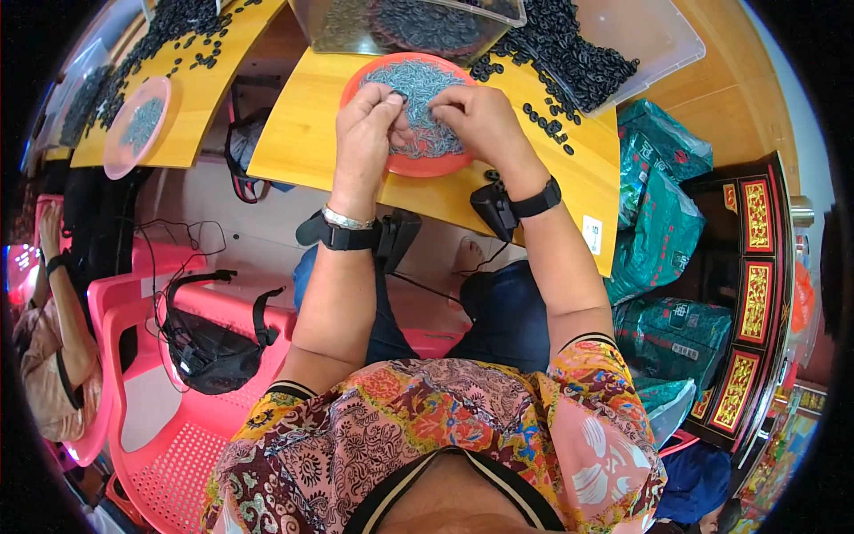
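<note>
Head view, only view on hand. Left hand (369, 120) and right hand (476, 120) both upper centre of frame, over a round red plastic tray (400, 165) heaped with small grey metal pieces (418, 84). Tray flat on a yellow wooden tabletop (294, 133), just in front of the body. Left fingers pinched together on something small and grey at the tray's left edge; too small to tell one piece from several. Right fingers curled down into the heap, closed loosely; whether anything is clamped cannot be told. Hands close, thumbs nearly meeting, a narrow gap between. Grey heap directly beneath and just above both hands in frame, equally near each; pieces lying every which way, no common long axis. Black wrist straps with small black boxes on both forearms, a silver bracelet (347, 219) on the left.

Beyond the tray, top of frame: clear plastic tub (498, 22) holding more grey pieces. Upper right: scattered black rubber rings (569, 58), some on a clear plastic lid, some loose on the wood, nearer the right hand. Upper left: second yellow table, pale pink tray (135, 127) of grey pieces, more black rings. Left of frame: pink plastic chairs (178, 418), black bag. Right: green sacks (663, 222).
</note>
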`<state>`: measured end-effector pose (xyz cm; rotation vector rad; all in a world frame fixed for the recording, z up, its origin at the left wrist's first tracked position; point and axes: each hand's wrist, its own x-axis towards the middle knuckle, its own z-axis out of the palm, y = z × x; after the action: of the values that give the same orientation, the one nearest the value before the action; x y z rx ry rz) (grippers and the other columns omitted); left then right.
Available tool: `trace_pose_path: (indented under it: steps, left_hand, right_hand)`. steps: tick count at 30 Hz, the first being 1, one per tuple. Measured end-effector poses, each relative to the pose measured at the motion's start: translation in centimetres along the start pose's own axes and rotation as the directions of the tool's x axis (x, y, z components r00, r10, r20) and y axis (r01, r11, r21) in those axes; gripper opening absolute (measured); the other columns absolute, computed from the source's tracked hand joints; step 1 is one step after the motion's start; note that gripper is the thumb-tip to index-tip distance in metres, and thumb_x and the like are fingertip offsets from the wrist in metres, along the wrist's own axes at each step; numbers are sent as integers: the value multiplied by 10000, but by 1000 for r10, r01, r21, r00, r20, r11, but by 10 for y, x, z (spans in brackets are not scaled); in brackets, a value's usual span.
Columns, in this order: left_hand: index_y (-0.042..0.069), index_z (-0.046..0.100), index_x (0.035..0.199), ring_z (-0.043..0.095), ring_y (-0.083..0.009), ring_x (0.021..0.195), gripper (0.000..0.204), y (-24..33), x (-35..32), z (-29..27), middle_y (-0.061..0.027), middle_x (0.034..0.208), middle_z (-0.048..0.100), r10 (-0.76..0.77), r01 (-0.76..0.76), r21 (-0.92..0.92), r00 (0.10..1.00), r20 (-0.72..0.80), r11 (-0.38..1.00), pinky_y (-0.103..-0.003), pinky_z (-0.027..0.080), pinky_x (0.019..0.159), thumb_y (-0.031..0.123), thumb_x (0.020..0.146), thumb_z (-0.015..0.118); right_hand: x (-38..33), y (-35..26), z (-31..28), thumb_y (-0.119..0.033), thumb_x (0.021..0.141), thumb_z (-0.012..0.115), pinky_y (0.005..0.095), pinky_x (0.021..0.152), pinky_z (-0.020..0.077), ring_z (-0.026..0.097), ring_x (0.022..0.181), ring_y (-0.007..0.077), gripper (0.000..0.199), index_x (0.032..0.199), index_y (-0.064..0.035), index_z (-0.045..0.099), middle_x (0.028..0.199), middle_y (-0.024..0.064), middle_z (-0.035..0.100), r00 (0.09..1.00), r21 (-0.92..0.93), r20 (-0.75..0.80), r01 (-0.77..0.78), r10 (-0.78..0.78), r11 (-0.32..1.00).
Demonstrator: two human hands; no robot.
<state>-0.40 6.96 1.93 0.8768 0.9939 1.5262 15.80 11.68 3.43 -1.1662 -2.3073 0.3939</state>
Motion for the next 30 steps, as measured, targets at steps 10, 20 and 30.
trace_pose_path:
  steps: [10, 20, 30]
  left_hand:
    - [40, 532, 770, 478, -70, 535, 141, -7, -4, 8, -2, 624, 524, 59, -67, 73, 993, 102, 995, -202, 379, 492, 112, 886, 497]
    - [9, 555, 761, 523, -101, 547, 155, -3, -3, 2, -34, 603, 535, 34, -57, 296, 996, 84, 953, -257, 409, 507, 110, 867, 505]
    - [18, 569, 818, 567, -384, 664, 128, -12, -12, 12, -212, 697, 560, 91, -256, 622, 954, 284, 740, -406, 447, 595, 140, 828, 533]
  right_hand:
    - [-16, -2, -1, -54, 838, 624, 188, 595, 443, 555, 661, 52, 97, 908, 14, 634, 755, 15, 637, 941, 669, -7, -246, 337, 701]
    - [-21, 4, 0, -68, 849, 599, 217, 650, 478, 603, 697, 99, 116, 931, 7, 635, 791, 49, 657, 941, 703, -45, -209, 336, 679]
    - [-32, -4, -1, -143, 737, 644, 378, 722, 484, 597, 822, 299, 143, 855, -72, 680, 822, 124, 628, 994, -268, -111, -33, 3, 963]
